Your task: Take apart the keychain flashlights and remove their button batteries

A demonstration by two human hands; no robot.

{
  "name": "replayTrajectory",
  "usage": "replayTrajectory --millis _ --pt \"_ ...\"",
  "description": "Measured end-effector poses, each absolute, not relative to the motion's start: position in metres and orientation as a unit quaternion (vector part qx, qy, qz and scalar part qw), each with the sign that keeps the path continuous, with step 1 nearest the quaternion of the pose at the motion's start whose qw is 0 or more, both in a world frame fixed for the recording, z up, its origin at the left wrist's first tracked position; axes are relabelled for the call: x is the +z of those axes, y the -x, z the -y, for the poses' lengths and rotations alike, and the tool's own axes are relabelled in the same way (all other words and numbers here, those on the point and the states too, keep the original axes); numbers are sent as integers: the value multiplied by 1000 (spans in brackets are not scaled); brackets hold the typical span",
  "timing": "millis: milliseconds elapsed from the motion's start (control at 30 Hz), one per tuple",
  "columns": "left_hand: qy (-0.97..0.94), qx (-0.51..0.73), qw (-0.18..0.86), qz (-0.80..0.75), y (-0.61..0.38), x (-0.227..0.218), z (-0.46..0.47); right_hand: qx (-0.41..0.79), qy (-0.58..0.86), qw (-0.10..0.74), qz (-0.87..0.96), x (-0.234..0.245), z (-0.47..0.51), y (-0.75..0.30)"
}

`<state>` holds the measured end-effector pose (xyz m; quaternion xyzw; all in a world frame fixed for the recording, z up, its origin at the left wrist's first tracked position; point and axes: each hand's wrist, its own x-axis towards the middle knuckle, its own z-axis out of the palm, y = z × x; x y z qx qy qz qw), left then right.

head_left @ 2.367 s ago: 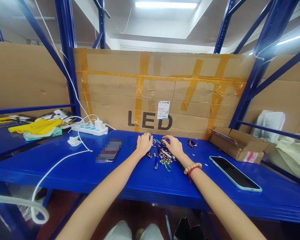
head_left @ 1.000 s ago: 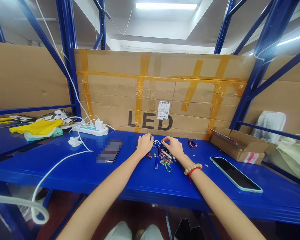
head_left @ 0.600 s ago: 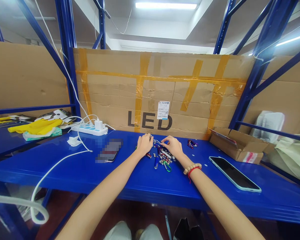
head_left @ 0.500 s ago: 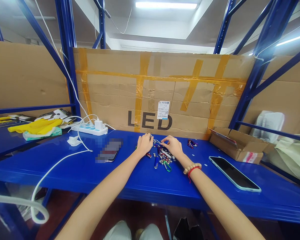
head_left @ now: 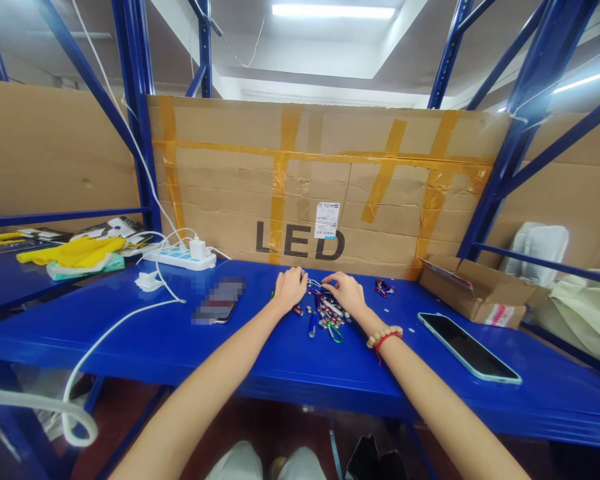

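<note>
A heap of small keychain parts [head_left: 327, 315], with metal tubes, rings and coloured carabiners, lies on the blue shelf [head_left: 290, 357] below the "LED" cardboard. My left hand [head_left: 289, 288] rests at the heap's left edge, fingers curled over small pieces that I cannot make out. My right hand [head_left: 346, 291] is on the heap's far right side, its thumb and forefinger pinched on a small metal piece. A bead bracelet and a red cord circle my right wrist.
A phone [head_left: 469, 347] lies face up to the right, with an open cardboard box [head_left: 475, 291] behind it. Another phone [head_left: 219, 303] lies to the left, beside a white cable [head_left: 125, 319] and a power strip [head_left: 181, 257]. Two loose carabiners [head_left: 384, 287] lie right of the heap.
Both hands stay at the heap. My right fingers have shifted slightly from a flatter reach to a pinch; nothing else has moved.
</note>
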<state>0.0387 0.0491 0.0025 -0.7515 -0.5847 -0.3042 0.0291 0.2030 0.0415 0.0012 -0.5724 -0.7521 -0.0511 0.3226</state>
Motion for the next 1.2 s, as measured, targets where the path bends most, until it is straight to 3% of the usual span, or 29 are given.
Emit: replayTrajectory --millis 1200 --pt "751 -306 24 585 -39 2 -50 -47 577 336 742 3 -40 -200"
